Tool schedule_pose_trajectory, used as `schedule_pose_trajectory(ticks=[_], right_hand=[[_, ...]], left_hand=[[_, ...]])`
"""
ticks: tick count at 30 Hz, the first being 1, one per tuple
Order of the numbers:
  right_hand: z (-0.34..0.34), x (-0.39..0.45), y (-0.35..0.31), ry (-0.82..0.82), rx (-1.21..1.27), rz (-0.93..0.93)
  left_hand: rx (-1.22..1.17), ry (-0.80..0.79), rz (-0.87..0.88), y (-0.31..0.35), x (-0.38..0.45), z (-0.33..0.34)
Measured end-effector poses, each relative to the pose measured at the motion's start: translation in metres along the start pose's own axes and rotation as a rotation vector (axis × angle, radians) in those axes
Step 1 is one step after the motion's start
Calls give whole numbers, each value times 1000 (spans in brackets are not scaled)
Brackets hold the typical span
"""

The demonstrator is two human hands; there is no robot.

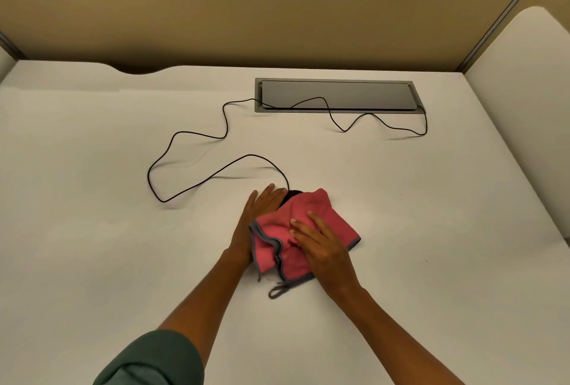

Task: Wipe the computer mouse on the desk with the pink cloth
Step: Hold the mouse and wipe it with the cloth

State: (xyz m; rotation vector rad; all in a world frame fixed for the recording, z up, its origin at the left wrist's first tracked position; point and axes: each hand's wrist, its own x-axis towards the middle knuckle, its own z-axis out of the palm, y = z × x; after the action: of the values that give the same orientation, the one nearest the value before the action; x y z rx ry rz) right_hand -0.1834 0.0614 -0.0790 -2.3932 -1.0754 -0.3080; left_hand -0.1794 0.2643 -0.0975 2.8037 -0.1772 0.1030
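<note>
A pink cloth (303,230) with a grey hem lies bunched over a black computer mouse (292,194) on the white desk (123,246). Only the mouse's far tip shows past the cloth. My right hand (320,246) presses flat on top of the cloth, fingers spread. My left hand (256,221) rests against the left side of the mouse, partly under the cloth's edge, fingers straight. Whether it grips the mouse is hidden by the cloth.
The mouse's black cable (191,168) loops across the desk to a grey cable hatch (336,95) at the back. A tan partition wall (277,14) stands behind the desk. A cloth loop (277,290) trails near the front.
</note>
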Motion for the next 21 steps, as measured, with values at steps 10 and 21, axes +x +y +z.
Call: schedule_pose_trajectory(ticks=[10,21], right_hand=[[-34,0,21,-173,30,-123],[-1,54,-64,-206,29,829]], left_hand=[[-164,-81,-77,8,3,-7],[-169,-75,2,2,3,0]])
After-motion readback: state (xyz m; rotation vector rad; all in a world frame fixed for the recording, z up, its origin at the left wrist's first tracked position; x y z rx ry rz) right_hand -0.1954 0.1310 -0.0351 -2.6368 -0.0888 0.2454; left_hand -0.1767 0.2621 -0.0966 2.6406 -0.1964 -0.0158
